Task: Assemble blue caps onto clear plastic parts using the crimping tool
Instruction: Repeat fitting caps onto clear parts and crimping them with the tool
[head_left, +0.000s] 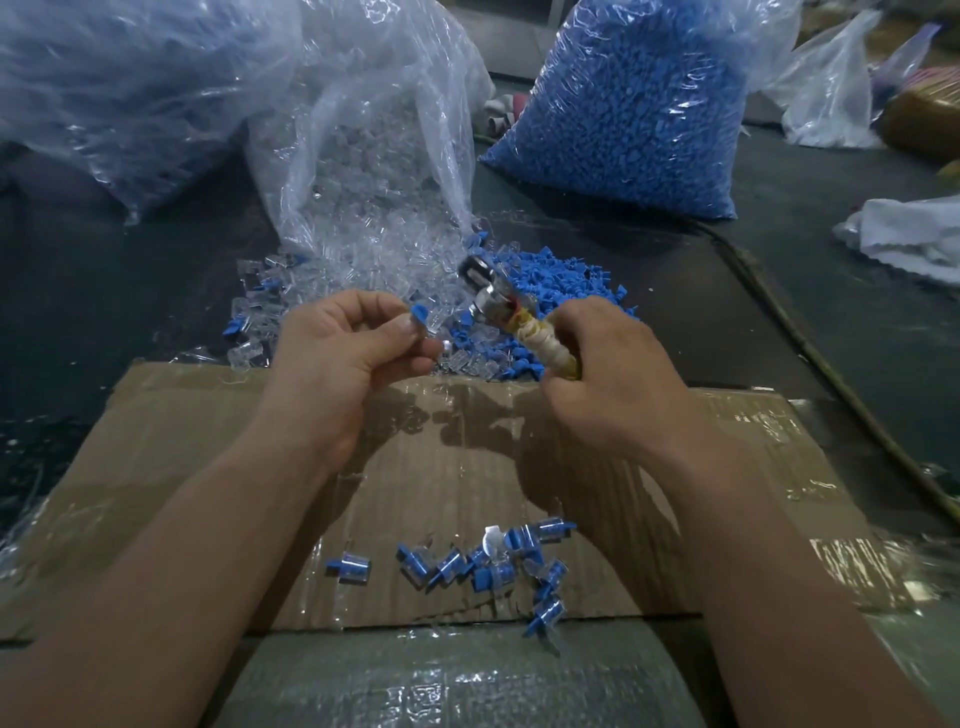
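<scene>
My left hand (353, 353) pinches a clear plastic part with a blue cap (420, 313) sticking out of its top, just above the cardboard's far edge. My right hand (608, 374) grips the crimping tool (498, 301) by its tape-wrapped handle; the metal head points up and left, a little to the right of the capped part. Loose blue caps (550, 280) and clear parts (363, 260) lie heaped on the table behind both hands. Several finished capped pieces (493, 566) lie on the cardboard near me.
A flattened cardboard sheet (208, 441) covers the near work surface. An open bag of clear parts (363, 130) and a full bag of blue caps (623, 104) stand behind. Another plastic bag (130, 78) sits far left; white cloth (909, 234) lies at right.
</scene>
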